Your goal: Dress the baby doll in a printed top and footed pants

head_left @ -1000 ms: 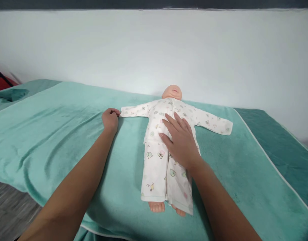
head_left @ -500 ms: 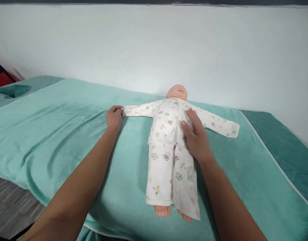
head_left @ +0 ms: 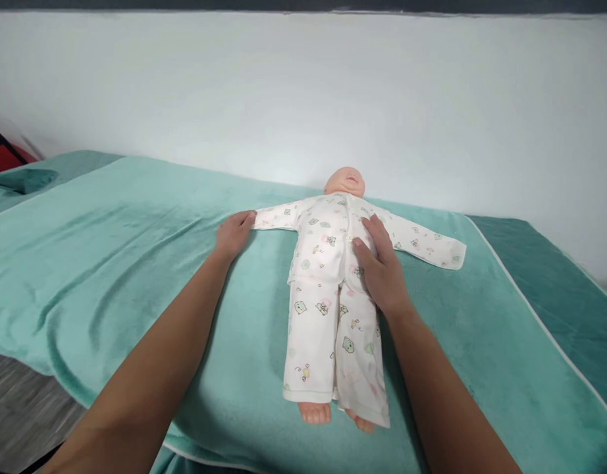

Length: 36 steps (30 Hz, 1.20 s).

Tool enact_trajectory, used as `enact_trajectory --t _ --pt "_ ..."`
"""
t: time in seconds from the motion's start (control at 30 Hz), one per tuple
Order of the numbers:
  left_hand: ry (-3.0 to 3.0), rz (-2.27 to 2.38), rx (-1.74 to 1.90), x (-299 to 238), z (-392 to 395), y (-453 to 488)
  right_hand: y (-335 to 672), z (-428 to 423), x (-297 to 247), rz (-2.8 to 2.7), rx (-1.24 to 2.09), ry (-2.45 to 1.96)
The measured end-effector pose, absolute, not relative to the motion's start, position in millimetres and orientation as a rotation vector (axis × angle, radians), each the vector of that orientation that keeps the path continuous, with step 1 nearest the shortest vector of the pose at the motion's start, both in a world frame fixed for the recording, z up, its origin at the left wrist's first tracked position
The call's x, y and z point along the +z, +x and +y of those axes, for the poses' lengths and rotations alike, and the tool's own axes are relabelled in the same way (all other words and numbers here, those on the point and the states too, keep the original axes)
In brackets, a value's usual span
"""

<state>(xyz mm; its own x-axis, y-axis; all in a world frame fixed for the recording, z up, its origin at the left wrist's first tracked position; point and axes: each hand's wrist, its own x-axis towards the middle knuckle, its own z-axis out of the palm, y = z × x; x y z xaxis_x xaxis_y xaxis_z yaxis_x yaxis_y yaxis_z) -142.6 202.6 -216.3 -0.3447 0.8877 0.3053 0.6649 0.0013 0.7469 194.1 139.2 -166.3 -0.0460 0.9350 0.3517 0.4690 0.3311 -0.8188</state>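
Doll: a small baby doll with a bald peach plastic head [head_left: 346, 181] lies on its back in the middle of the bed. Its head points toward the wall, and its 2 bare feet stick out of the trouser legs toward the camera.
Clothing: the doll wears a white cotton pyjama suit printed with small animals [head_left: 316, 309]. Both sleeves are spread straight out to the sides.
Left hand: the left hand [head_left: 233, 234] rests palm down on the bedding, with its fingertips on the cuff of the sleeve on the picture's left. Whether the fingers pinch the cuff or only lie on it cannot be told.
Right hand: the right hand [head_left: 380, 266] lies spread and flat on the doll's trunk. Its thumb is near the front seam of the top and its fingers point toward the shoulder. It grips nothing.
Hands: the 2 are well apart, 1 at the cuff and 1 on the trunk.
Bedding: a light teal plush blanket with white piping [head_left: 110, 263] lies under the doll and both forearms, rumpled at the left.
Surroundings: a darker teal cover [head_left: 555, 276] is at the right, a plain white wall [head_left: 303, 99] behind, and a strip of grey floor [head_left: 17, 408] at the lower left.
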Motion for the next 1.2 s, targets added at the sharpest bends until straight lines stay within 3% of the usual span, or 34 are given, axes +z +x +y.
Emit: enact_trajectory --t 0.17,0.43,0.7,1.2 --pt "1.638 2.131 1.207 -218 204 -141 199 153 -168 -1.642 0.611 -1.374" --pt "1.712 2.090 1.200 -220 201 -141 280 197 -188 -1.870 0.080 -1.782" --pt "1.726 2.143 1.087 -219 201 -140 361 189 -194 -1.928 0.089 -2.143" --pt "1.749 2.201 1.025 -213 200 -138 354 191 -195 -1.788 0.027 -2.067"
